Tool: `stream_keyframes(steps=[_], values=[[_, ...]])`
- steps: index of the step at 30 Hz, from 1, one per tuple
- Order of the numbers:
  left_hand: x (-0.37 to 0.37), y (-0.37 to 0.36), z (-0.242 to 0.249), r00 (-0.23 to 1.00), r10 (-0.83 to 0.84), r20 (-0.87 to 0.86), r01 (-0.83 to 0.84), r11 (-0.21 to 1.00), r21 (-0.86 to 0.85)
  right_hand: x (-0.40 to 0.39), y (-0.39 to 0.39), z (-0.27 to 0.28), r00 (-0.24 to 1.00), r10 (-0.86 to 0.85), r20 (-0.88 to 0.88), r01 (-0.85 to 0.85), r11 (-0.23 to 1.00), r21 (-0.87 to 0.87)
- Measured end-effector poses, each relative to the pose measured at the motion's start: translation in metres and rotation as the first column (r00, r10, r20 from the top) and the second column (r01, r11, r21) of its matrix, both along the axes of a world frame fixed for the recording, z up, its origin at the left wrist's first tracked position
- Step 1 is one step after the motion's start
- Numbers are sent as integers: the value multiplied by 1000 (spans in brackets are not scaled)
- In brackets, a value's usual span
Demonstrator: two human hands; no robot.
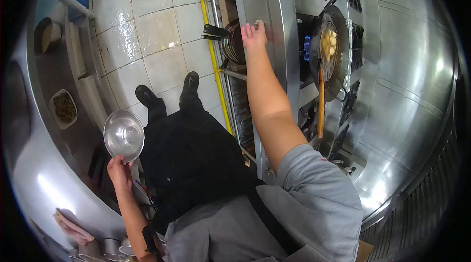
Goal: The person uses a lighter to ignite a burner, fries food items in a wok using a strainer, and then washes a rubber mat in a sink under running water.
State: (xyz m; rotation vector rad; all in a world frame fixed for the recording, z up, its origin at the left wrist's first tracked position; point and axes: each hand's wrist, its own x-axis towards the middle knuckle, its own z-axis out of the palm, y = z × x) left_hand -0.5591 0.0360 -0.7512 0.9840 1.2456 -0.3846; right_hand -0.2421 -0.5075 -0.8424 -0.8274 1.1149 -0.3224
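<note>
My left hand (120, 171) grips the rim of a shiny, empty-looking metal bowl (124, 136), tilted so that its inside faces up toward me. On the other side my right hand (254, 36) reaches to the front of the stove, its fingers at a stove knob (258, 23) that they partly hide. Beyond that arm a dark wok (338, 73) sits on a burner with a blue flame (307, 48) at its side. Pale, rounded pieces of food (328, 42) lie in it, in a wire skimmer whose wooden handle (321, 110) sticks out over the rim.
Stacked pans (231, 43) with black handles rest on a shelf under the stove, behind a yellow pipe (214, 51). A steel counter (73, 164) at left bears a white tub (64, 109) of dark food and a pot (47, 36). The tiled floor (157, 31) looks wet.
</note>
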Motion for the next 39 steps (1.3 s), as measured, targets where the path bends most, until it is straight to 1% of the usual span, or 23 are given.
stream_keyframes(steps=[1, 3, 5, 6, 10, 12, 17, 19, 21, 25, 27, 30, 36, 39], values=[[-2, 1, -1, 1000, 5, -6, -5, 1000, -1, 1, -1, 0, 1000, 5, -6, -5, 1000, -1], [-2, 4, -2, 999, 42, 11, -42, 999, 13, 1, -4, -3, 999, -53, 0, 53, 998, 18], [-14, 19, -17, 1000, 15, 6, -15, 1000, 2, 2, -8, -8, 999, -49, -8, 49, 999, 16], [-13, 20, -17, 1000, -14, 4, 14, 1000, -7, 2, -8, -8, 999, -48, -14, 48, 999, 16], [-5, 14, -10, 1000, -13, -7, 13, 1000, -6, 2, -8, -7, 999, -35, -25, 35, 999, -3], [-2, 11, -7, 999, -16, -40, 17, 1000, 23, 2, -8, -6, 999, -35, -41, 35, 999, 6], [-11, 14, -15, 1000, -5, -23, 5, 1000, 15, 3, -4, 0, 997, -47, -61, 47, 999, 2], [-9, 11, -11, 1000, 2, -23, -1, 1000, 12, 2, -3, 1, 997, -47, -69, 46, 999, -8], [-5, 6, -5, 999, -6, -36, 8, 999, 52, 3, -1, 4, 996, -37, -77, 36, 999, -14], [-3, 2, -1, 1000, 9, -26, -8, 999, 53, 3, 4, 11, 994, -33, -101, 29, 999, -41], [-2, 1, 0, 999, 31, -18, -30, 998, 50, 3, 5, 12, 994, -34, -104, 30, 999, -42], [-7, 5, -5, 1000, 15, -11, -14, 999, 37, 5, 5, 11, 994, -43, -104, 38, 998, -56], [-6, 4, -3, 999, 35, -20, -34, 998, 45, 4, 5, 11, 995, -50, -85, 45, 998, -52], [-20, 20, -19, 1000, 7, -20, -8, 1000, -3, 4, 4, 11, 995, -56, -84, 52, 998, -47]])
